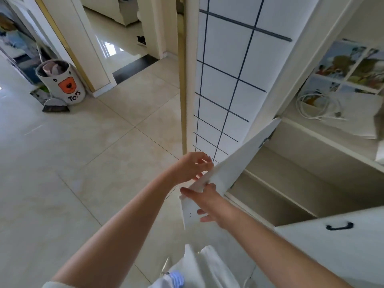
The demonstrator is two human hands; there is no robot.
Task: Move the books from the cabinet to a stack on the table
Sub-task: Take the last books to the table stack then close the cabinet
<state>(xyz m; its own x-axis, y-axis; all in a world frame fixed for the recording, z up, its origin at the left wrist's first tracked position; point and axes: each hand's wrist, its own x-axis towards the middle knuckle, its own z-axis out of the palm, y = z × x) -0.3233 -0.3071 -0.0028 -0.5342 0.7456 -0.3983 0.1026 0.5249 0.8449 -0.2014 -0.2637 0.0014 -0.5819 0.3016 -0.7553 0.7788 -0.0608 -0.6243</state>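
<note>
- The cabinet (pixel 324 169) is seen at the right of the scene, with its left door (pixel 232 163) swung outward and its right door (pixel 340 246), which carries a dark handle (pixel 339 226), also open at the near right.
- The left hand (pixel 192 166) is found at the free edge of the left door, fingers curled about that edge in a light grip.
- The right hand (pixel 207 201) is placed against the same door lower down, fingers spread and pressing flat; no object is held in it.
- The lower shelves behind the doors show no books.
- 1 picture book (pixel 353 65) with an illustrated cover is seen on the upper open shelf at the far right, lying partly under a coiled white cable (pixel 318 107).
- No table is in view.
- The book is judged thin, light and fairly stiff, with a glossy cover likely to slip; a hold along the spine edge, thumb above and fingers beneath, is advised.
- The cable is judged a snag risk and should be lifted clear first.
- A toy bin (pixel 62 82) stands on the floor at the far left.
</note>
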